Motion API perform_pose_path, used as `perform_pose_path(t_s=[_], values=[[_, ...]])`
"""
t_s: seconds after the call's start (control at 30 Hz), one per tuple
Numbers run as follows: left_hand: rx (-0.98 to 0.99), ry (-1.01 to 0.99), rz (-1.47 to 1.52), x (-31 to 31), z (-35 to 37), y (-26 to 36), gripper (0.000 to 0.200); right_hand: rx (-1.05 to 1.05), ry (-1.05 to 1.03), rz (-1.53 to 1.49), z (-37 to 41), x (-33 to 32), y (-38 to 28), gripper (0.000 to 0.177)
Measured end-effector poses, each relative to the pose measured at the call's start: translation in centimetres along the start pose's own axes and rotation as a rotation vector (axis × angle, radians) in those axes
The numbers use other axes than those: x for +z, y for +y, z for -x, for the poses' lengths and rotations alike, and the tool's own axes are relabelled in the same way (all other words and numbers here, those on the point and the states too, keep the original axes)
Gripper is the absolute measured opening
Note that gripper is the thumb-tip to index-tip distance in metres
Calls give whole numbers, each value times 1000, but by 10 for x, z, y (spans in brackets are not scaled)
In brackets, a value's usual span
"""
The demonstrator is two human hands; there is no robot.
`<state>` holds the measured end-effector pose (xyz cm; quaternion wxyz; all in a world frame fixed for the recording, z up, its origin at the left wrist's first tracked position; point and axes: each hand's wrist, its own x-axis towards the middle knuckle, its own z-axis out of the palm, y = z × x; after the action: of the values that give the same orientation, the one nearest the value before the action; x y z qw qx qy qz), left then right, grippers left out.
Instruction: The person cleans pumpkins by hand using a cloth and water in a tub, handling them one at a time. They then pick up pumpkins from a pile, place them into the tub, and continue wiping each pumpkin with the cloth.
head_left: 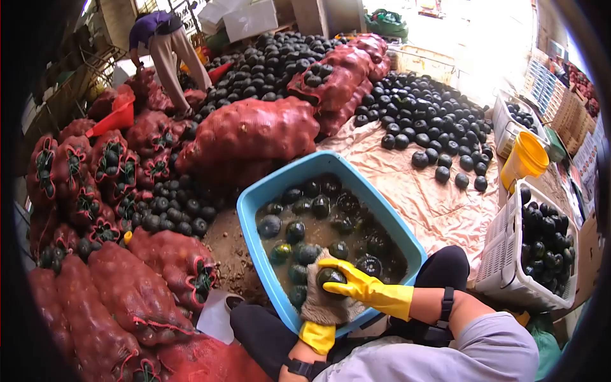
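My right hand, in a yellow rubber glove, is closed around a dark green squash. The squash is above the near side of a blue tub of murky water. A brown, fuzzy cloth covers most of my left hand; only its yellow glove cuff shows. That hand holds the cloth against the squash's left side, its fingers hidden. Several wet squashes float in the tub, some partly under the water.
Red mesh sacks of squashes are stacked left and behind. Loose squashes lie on a pale sheet. At right stand a white crate of squashes and a yellow bucket. A person bends over at back left.
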<state>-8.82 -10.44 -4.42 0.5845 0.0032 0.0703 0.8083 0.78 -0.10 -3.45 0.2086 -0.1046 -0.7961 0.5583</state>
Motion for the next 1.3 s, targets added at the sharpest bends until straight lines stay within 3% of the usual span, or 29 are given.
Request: perform_pose_path(t_s=[0.03,0.07,0.1,0.13,0.17,0.2,0.27,0.3,0.37,0.43,0.5,0.53,0.57,0.6,0.67,0.7,0.73,0.77,0.83,0.87,0.9,0.97,1.03,1.1,1.13,1.2,1.23,1.27,1.3], values=[[119,54,-410,10,4,-1,45,67,-82,-26,4,-5,-2,55],[215,158,-824,35,8,-2,46,128,-33,-71,-4,-11,-6,49],[20,298,-276,67,13,5,46,184,18,-116,-11,-12,-5,45],[160,452,-538,35,2,4,42,-53,176,366,-13,0,34,37],[241,277,-1167,0,-2,14,35,81,124,43,-20,1,-27,37],[455,185,-1760,-35,-7,23,30,59,132,199,-9,11,-27,40],[265,155,-1483,-26,2,28,35,-79,55,332,7,16,-9,49],[112,206,-1112,4,1,28,40,238,-56,162,3,1,-47,51],[-157,300,-342,41,11,22,52,550,131,-747,0,9,-4,57],[90,268,-551,6,2,6,43,395,502,-892,-3,32,17,61],[268,304,-660,-13,-3,-2,43,127,251,91,-9,3,1,67],[322,341,-667,-15,-4,-2,42,204,38,139,-16,-16,-17,70],[386,284,-1038,4,0,5,41,263,-175,187,-24,-31,-39,74],[488,257,-1396,24,3,12,43,133,-236,293,-21,-30,-17,75],[421,22,-1754,21,3,37,49,370,-260,-96,-21,-29,-4,73],[541,-102,-1955,12,0,40,43,483,-266,-286,-22,-28,1,71],[697,-216,-2140,3,-3,43,37,588,-143,-752,-17,-10,1,69],[534,-52,-1934,-21,-7,40,37,725,104,-954,-8,11,-1,72],[172,571,-152,30,0,18,36,555,282,-598,-1,37,39,74],[327,534,-222,8,-6,11,32,466,156,-197,-3,21,32,76],[322,487,-724,14,0,19,29,498,-91,94,-22,-4,1,79],[293,362,-1787,5,4,41,30,208,-154,193,-17,-8,-9,83],[205,309,-1044,13,1,36,40,430,-319,85,-24,-28,-39,81],[473,132,-1411,-20,2,31,61,616,-194,-546,-12,-17,-8,73],[497,143,-1481,-15,5,29,61,607,44,-833,0,9,18,68],[558,167,-1631,11,9,23,62,587,213,-456,0,31,29,69],[585,181,-1711,22,12,22,63,602,171,-304,-4,19,20,69],[561,185,-1757,19,14,27,62,280,-141,388,-20,-10,9,73],[537,188,-1803,15,15,32,61,383,-211,230,-20,-11,-17,78]])
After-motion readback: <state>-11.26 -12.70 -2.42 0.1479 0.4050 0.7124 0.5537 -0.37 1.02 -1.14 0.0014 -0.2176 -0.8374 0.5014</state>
